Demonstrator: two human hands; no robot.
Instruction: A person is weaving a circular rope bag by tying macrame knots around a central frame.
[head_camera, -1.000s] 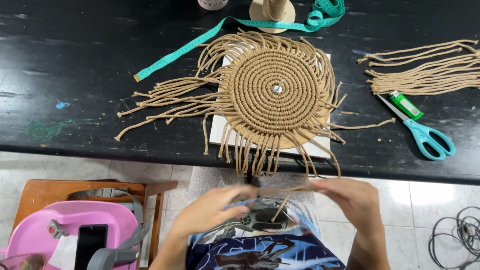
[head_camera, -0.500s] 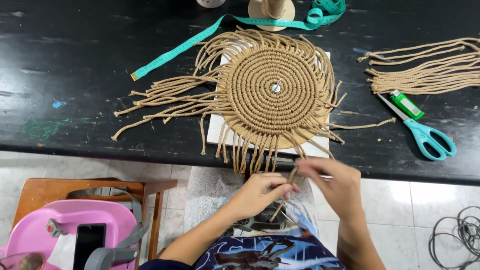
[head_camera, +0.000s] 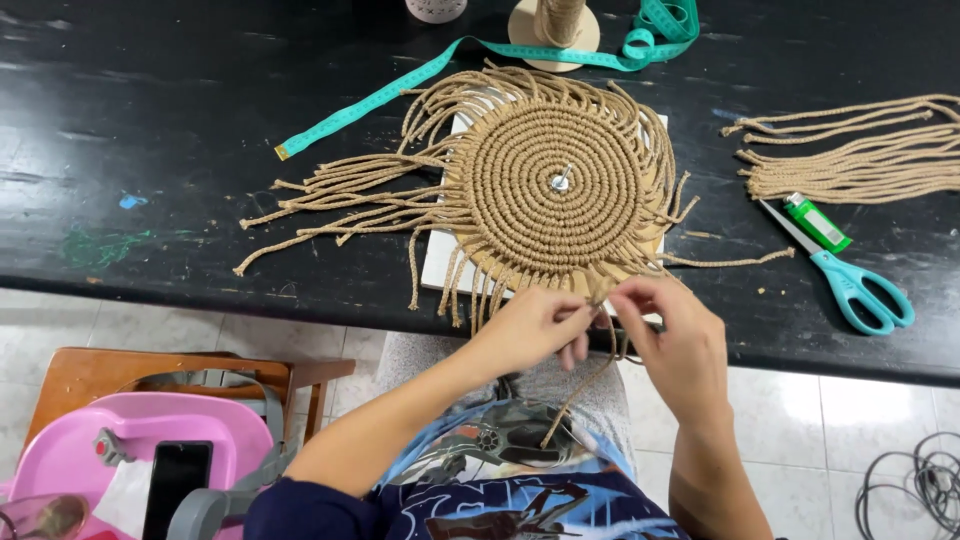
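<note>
Across the upper part of the view runs a black, scuffed tabletop, with pale floor tiles below its near edge. On it lies a round spiral mat of tan knotted cord, resting on a white board and ringed by loose fringe strands that fan out to the left. A teal measuring tape trails from the far side toward the left, past a wooden spool stand. To the right sit a bundle of cut tan cords, a small green lighter and teal-handled scissors (lying just beside the lighter). Down on the floor at left stand a brown wooden stool and a pink plastic seat with a dark phone on it.

At the mat's near rim, the left hand is closed in a pinch on a single tan cord strand, which hangs down toward the lap. Close beside it, the right hand has its fingers curled, fingertips pinching the same strand where it meets the mat's edge.
</note>
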